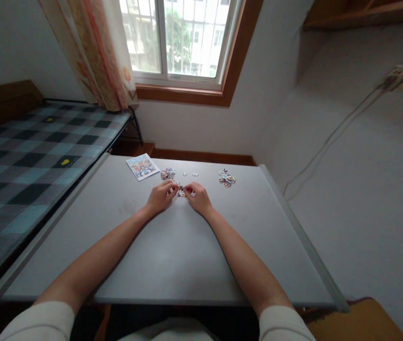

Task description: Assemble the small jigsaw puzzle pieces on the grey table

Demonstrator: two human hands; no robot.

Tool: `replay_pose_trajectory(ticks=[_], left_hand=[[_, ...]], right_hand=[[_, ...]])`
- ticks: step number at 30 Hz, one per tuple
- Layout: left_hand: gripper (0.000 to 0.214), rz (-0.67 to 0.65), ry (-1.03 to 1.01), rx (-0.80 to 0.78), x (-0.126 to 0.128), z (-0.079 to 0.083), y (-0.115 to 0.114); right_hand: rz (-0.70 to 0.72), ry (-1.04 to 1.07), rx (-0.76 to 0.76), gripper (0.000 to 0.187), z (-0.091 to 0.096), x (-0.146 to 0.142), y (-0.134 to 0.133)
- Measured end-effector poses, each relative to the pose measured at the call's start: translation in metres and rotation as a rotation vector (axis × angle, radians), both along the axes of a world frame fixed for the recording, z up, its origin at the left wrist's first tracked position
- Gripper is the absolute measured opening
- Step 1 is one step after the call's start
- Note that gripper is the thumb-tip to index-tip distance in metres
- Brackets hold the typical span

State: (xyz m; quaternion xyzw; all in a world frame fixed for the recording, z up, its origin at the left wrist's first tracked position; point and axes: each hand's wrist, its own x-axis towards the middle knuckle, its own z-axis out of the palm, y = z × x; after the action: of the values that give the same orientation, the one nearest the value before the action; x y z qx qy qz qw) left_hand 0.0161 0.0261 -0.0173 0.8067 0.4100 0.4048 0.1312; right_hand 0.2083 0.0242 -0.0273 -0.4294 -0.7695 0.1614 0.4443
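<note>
Both my hands meet near the middle of the white table (pixel 183 255), fingers bent and pinched around small jigsaw puzzle pieces (pixel 181 188). My left hand (pixel 161 195) grips the left side of these pieces, and my right hand (pixel 197 196) grips the right side. The fingertips partly hide what they hold. Just below them a little strip of joined pieces (pixel 181 194) lies on the table. Beyond my left hand is a pile of loose pieces (pixel 168 174). Single pieces (pixel 195 174) lie beyond my fingers, and a second pile (pixel 227 179) sits to the right.
A printed picture sheet (pixel 142 166) lies at the table's far left. The bed (pixel 45 156) with a checked cover stands along the left side. A white wall with a hanging cable (pixel 329 139) borders the right. The window (pixel 176 40) is ahead.
</note>
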Motion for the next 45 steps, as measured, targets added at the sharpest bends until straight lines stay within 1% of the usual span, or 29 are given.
replay_pose_trajectory(ticks=[9, 12, 14, 16, 20, 22, 25, 27, 31, 34, 37, 41, 45], left_hand=[[0.017, 0.009, 0.010, -0.008, -0.001, -0.002, 0.001], [0.016, 0.028, 0.013, 0.005, -0.001, -0.004, 0.002], [0.016, 0.038, 0.019, 0.009, -0.001, -0.005, 0.002], [0.016, 0.041, 0.030, 0.005, -0.001, -0.005, 0.002], [0.015, 0.040, 0.046, -0.001, -0.001, -0.003, 0.000], [0.014, 0.040, 0.042, 0.000, -0.001, -0.001, 0.000], [0.014, 0.041, 0.039, 0.000, -0.001, 0.000, -0.001], [0.014, 0.042, 0.038, -0.001, -0.001, 0.000, -0.001], [0.014, 0.034, 0.041, -0.007, -0.001, 0.000, -0.001], [0.014, 0.034, 0.047, -0.007, -0.001, -0.001, 0.000], [0.014, 0.040, 0.052, -0.004, -0.001, -0.001, 0.000], [0.014, 0.043, 0.058, 0.001, -0.001, -0.002, 0.001], [0.014, 0.040, 0.056, 0.003, 0.000, -0.001, 0.000]], right_hand=[[0.003, -0.020, -0.033, 0.012, 0.002, -0.001, -0.003], [-0.022, -0.048, -0.048, 0.013, 0.003, 0.001, -0.002], [-0.075, -0.091, -0.060, 0.013, 0.006, 0.005, -0.001], [-0.163, -0.171, -0.086, 0.013, 0.012, 0.010, 0.000], [-0.348, -0.347, -0.239, 0.011, 0.025, 0.021, 0.003], [-0.419, -0.381, -0.296, 0.011, 0.028, 0.025, 0.004], [-0.466, -0.380, -0.331, 0.012, 0.028, 0.029, 0.006], [-0.459, -0.358, -0.341, 0.012, 0.026, 0.030, 0.007], [-0.398, -0.305, -0.341, 0.011, 0.019, 0.030, 0.009], [-0.384, -0.250, -0.285, 0.009, 0.014, 0.031, 0.010], [-0.375, -0.205, -0.208, 0.012, 0.007, 0.033, 0.012], [-0.325, -0.218, -0.174, 0.019, 0.001, 0.034, 0.013], [-0.293, -0.242, -0.164, 0.021, 0.002, 0.032, 0.011]])
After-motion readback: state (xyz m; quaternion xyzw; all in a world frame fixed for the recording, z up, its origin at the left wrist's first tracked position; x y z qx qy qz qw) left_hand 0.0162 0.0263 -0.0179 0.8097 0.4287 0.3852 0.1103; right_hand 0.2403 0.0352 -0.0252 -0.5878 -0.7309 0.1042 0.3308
